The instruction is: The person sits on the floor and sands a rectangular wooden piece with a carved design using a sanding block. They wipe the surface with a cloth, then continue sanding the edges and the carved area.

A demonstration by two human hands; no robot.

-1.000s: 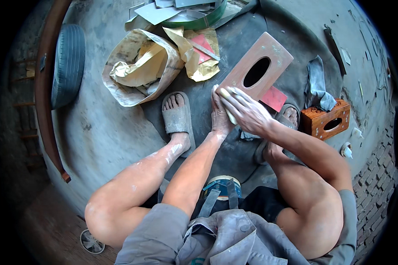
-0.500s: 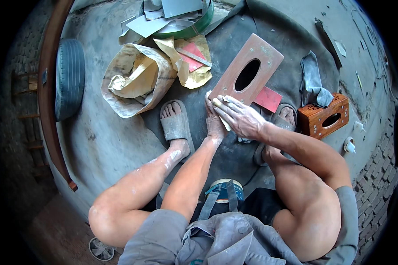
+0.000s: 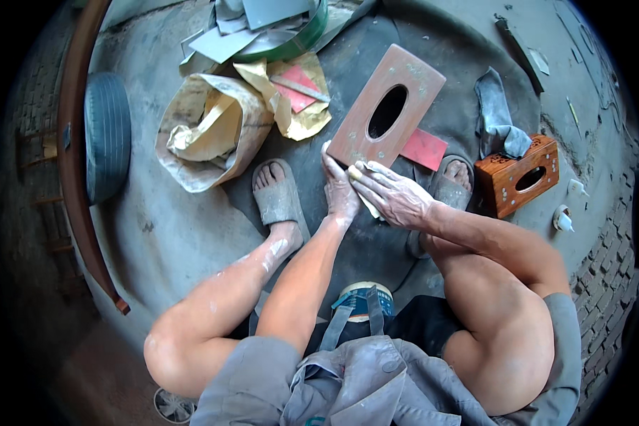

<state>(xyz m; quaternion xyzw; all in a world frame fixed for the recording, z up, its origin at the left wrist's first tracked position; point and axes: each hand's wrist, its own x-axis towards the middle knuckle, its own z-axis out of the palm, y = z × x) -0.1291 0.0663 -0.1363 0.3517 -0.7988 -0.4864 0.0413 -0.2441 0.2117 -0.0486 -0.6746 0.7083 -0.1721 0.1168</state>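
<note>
Wood panel (image 3: 387, 113) is leaning near the feet; left hand (image 3: 339, 190) is gripping its near corner steady while right hand (image 3: 390, 195) is pressing sandpaper (image 3: 368, 206) flat against it.

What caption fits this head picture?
Left hand steadies a wooden board while right hand presses pale paper at its edge.

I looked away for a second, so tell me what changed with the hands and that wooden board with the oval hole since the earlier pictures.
The right hand, pressing a pale pad, slid from the near edge of the wooden panel to just off its near corner. The left hand kept its grip on that near edge. Nothing was picked up or let go. The carved wooden box, paper sack and grey rag lie as before.
</note>
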